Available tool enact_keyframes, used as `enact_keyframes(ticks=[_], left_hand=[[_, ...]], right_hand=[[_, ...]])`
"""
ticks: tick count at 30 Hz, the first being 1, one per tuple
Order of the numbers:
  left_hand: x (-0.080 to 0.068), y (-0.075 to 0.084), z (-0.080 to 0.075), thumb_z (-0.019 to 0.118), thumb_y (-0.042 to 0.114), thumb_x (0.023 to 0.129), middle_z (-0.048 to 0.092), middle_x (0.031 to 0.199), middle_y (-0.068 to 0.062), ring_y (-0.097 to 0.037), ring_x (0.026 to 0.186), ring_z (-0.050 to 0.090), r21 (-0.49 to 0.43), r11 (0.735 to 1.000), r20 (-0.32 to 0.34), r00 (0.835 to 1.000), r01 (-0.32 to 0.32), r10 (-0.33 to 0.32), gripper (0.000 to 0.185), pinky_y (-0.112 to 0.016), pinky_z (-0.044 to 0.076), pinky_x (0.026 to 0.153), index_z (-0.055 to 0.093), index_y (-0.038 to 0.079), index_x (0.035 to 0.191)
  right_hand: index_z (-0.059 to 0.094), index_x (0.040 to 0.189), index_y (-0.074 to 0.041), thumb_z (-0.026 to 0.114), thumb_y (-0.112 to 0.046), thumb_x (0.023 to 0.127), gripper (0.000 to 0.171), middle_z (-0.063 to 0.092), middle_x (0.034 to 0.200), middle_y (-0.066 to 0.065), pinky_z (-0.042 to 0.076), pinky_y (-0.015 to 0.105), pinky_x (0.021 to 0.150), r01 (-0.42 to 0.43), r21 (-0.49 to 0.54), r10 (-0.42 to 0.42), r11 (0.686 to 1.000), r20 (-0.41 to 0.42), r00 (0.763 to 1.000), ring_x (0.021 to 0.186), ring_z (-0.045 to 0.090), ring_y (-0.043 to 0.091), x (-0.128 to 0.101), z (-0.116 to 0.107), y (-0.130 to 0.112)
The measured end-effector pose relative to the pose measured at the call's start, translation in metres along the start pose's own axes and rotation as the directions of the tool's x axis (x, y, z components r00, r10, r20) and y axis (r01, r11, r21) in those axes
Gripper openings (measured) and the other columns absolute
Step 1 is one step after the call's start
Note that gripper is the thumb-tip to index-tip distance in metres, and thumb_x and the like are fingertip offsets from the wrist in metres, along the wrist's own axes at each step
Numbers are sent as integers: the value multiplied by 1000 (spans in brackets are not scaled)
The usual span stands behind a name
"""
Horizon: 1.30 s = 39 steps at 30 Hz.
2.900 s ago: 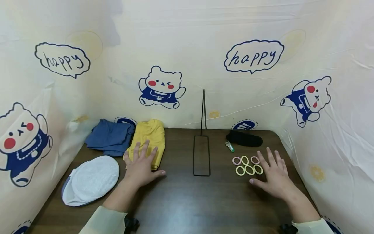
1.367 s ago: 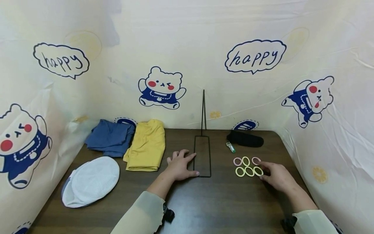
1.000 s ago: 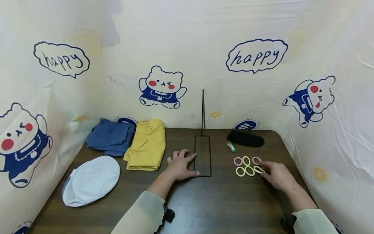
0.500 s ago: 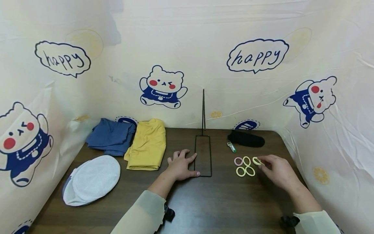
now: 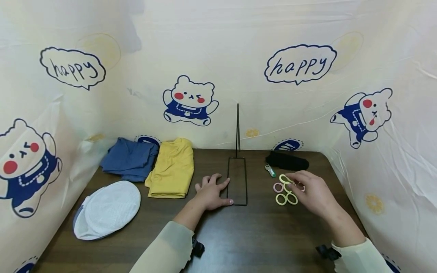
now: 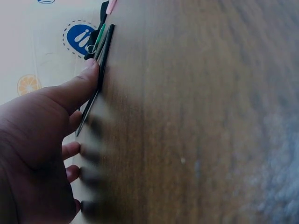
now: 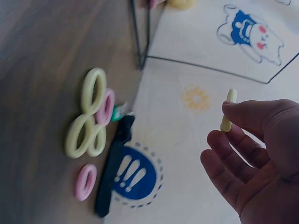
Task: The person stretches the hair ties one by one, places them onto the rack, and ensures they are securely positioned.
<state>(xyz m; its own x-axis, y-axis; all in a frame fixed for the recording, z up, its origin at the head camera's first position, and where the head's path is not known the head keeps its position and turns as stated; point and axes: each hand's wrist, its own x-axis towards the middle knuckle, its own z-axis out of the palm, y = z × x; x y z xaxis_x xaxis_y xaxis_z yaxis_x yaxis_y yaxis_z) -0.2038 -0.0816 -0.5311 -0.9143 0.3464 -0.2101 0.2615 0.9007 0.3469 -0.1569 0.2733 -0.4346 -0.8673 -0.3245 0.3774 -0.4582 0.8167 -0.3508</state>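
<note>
My left hand [image 5: 211,194] lay flat on the dark wooden table [image 5: 239,235] in the lower middle of the head view, fingers straight and holding nothing, the thumb and fingertips touching the left edge of the black wire stand's base [image 5: 236,182]. In the left wrist view my thumb [image 6: 79,86] pressed against that wire. To the right of it, my right hand [image 5: 312,193] was raised just over the loose hair ties [image 5: 286,198], pinching one yellow hair tie [image 5: 284,179] between thumb and fingers (the right wrist view showed it edge-on [image 7: 228,110] at my fingertips). Five ties stayed on the table: three yellow, two pink. At the lower left lay a white mesh cap [image 5: 106,209]. Farther back, toward the middle left, sat folded yellow cloth [image 5: 171,168] and blue cloth [image 5: 129,159]; at the middle right, a black bundle [image 5: 287,161] by the bear-printed backdrop [image 5: 218,57].
</note>
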Motion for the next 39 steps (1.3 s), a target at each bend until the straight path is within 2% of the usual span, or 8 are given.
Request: enact_keyframes(ticks=[6, 14, 20, 23, 27, 30, 33, 39], left_hand=[[0, 0, -1, 65, 76, 86, 22, 169, -2, -42, 148, 19, 7, 1000, 13, 1000, 5, -5, 88, -69, 25, 101, 34, 42, 162], [-2, 2, -5, 66, 74, 87, 21, 169, -3, -42, 148, 19, 2, 1000, 18, 1000, 7, -7, 88, -70, 23, 104, 34, 41, 162], [0, 2, -3, 66, 73, 87, 21, 169, -4, -43, 148, 19, 11, 1000, 24, 1000, 5, -5, 89, -70, 23, 103, 33, 41, 162], [0, 2, -3, 66, 74, 87, 20, 170, -3, -43, 148, 19, 10, 1000, 27, 1000, 12, -12, 89, -70, 23, 103, 32, 41, 162], [-1, 2, -3, 66, 74, 86, 20, 170, -2, -42, 148, 18, 8, 1000, 29, 999, 18, -19, 89, -69, 23, 104, 32, 41, 162], [-2, 2, -3, 66, 73, 87, 20, 170, -3, -42, 149, 18, 8, 1000, 30, 999, 18, -18, 89, -70, 23, 104, 32, 41, 162], [-2, 3, -4, 66, 73, 87, 19, 170, -3, -43, 149, 18, 13, 1000, 37, 999, 17, -18, 90, -69, 24, 104, 31, 41, 163], [-1, 4, -7, 65, 74, 87, 17, 171, -3, -42, 150, 17, 31, 999, 63, 998, 23, -25, 90, -69, 24, 104, 28, 42, 163]], right_hand=[[78, 115, -11, 82, -3, 86, 31, 72, 108, 1, 60, 37, 71, 67, 49, -65, 997, -43, 997, 85, 67, 12, 12, -5, -17], [78, 117, -11, 84, -8, 87, 31, 71, 112, -3, 58, 35, 73, 156, 62, -150, 986, -94, 984, 91, 68, 12, 30, -16, -41], [79, 114, -12, 85, -1, 83, 33, 72, 110, -3, 53, 21, 75, 267, 85, -249, 960, -184, 951, 86, 68, 9, 42, -23, -61], [79, 114, -12, 83, 1, 83, 33, 72, 109, -1, 52, 16, 71, 317, 126, -287, 940, -210, 935, 80, 68, 7, 47, -25, -71], [79, 112, -10, 83, -1, 83, 31, 73, 107, 0, 51, 15, 73, 362, 142, -322, 921, -242, 915, 80, 69, 11, 55, -28, -82], [80, 111, -10, 84, -1, 82, 30, 74, 106, 0, 49, 17, 80, 384, 130, -340, 914, -268, 901, 87, 69, 14, 60, -31, -89], [80, 111, -10, 84, 0, 81, 31, 74, 106, 1, 50, 19, 79, 409, 129, -359, 903, -293, 886, 87, 69, 14, 65, -33, -96], [80, 113, -10, 82, -3, 86, 29, 74, 108, 1, 51, 26, 72, 438, 142, -382, 888, -304, 873, 85, 68, 15, 74, -37, -108]])
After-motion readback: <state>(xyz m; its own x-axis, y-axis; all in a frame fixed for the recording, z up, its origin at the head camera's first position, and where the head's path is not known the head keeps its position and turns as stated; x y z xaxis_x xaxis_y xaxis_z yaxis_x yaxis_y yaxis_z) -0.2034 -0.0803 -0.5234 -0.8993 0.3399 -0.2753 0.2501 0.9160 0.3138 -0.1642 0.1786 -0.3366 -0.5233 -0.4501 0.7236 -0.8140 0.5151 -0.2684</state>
